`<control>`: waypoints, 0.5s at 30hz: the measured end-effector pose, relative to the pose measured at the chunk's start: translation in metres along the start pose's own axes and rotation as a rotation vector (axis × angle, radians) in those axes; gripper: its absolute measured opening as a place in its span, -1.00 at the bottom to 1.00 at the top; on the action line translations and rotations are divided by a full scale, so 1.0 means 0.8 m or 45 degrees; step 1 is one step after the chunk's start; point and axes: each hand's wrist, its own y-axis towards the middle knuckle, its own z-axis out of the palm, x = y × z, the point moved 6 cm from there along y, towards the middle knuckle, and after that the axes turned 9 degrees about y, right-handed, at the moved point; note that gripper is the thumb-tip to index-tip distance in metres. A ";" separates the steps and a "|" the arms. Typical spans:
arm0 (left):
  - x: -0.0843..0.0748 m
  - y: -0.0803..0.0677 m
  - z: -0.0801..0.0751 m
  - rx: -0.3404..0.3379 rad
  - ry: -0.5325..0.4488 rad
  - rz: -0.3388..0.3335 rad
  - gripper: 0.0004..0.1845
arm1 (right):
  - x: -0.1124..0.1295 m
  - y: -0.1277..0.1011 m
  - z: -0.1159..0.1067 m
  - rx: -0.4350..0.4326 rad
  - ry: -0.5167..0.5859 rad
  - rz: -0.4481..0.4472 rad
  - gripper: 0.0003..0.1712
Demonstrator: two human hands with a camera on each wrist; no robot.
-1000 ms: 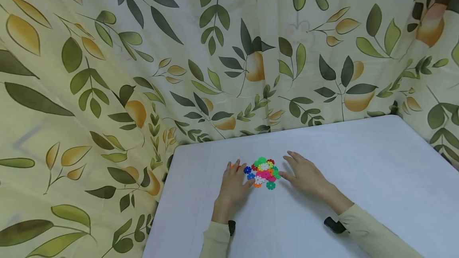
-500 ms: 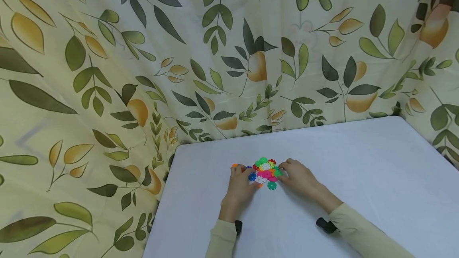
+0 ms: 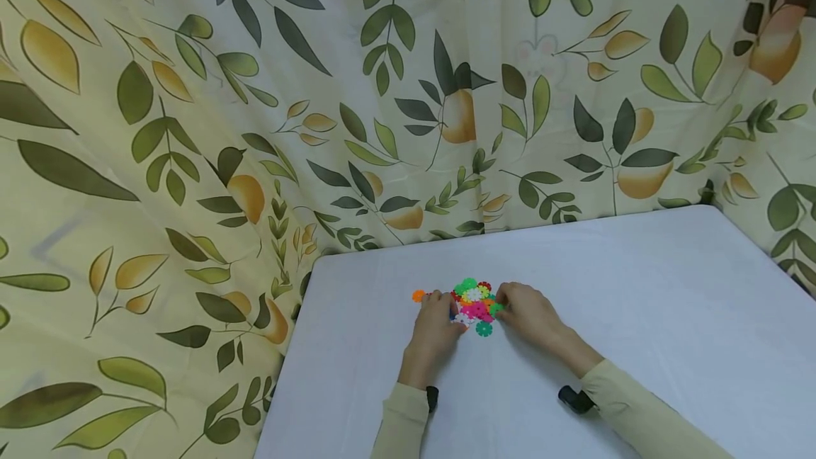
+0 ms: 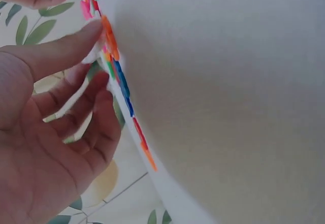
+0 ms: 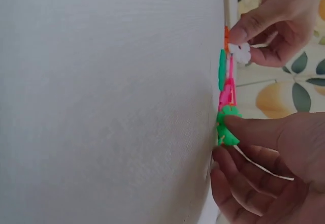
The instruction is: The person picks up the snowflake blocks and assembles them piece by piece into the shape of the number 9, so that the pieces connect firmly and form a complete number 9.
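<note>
A small heap of flower-shaped plastic discs [image 3: 473, 301] in many colours lies on the white table [image 3: 637, 303]. My left hand [image 3: 448, 312] is at the heap's left side. In the right wrist view its thumb and forefinger pinch a white disc [image 5: 239, 53]. My right hand [image 3: 502, 303] is at the heap's right side, its thumb [image 5: 254, 130] pressed on a green disc [image 5: 227, 127] with the fingers curled beneath it. One orange disc [image 3: 418, 295] lies apart on the left, and a teal disc [image 3: 484, 329] sits at the front.
A leaf-patterned curtain [image 3: 382, 91] hangs close behind the table and along its left edge [image 3: 299, 346]. White tabletop stretches to the right of the hands. Small black devices [image 3: 574, 399] sit at both wrists.
Both hands have closed in on the heap from either side. Their fingers, spread flat a second ago, now curl onto discs at its edges.
</note>
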 end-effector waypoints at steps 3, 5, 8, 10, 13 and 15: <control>0.002 0.000 0.001 0.031 -0.125 -0.032 -0.77 | -0.001 0.000 -0.001 -0.002 0.063 -0.012 -0.86; 0.004 -0.001 0.001 0.053 -0.224 -0.056 -0.81 | -0.001 -0.001 -0.002 -0.006 0.108 -0.015 -0.87; 0.007 -0.003 -0.002 0.047 -0.324 -0.061 -0.86 | 0.000 -0.004 -0.006 -0.017 0.183 -0.029 -0.89; 0.007 -0.004 -0.006 0.024 -0.393 -0.041 -0.87 | 0.003 -0.006 -0.010 -0.034 0.244 -0.037 -0.88; 0.007 -0.005 -0.013 -0.008 -0.508 -0.017 -0.83 | 0.012 -0.009 -0.016 -0.059 0.332 -0.072 -0.83; 0.007 -0.005 -0.016 -0.019 -0.597 -0.015 -0.83 | 0.018 -0.011 -0.020 -0.079 0.382 -0.096 -0.82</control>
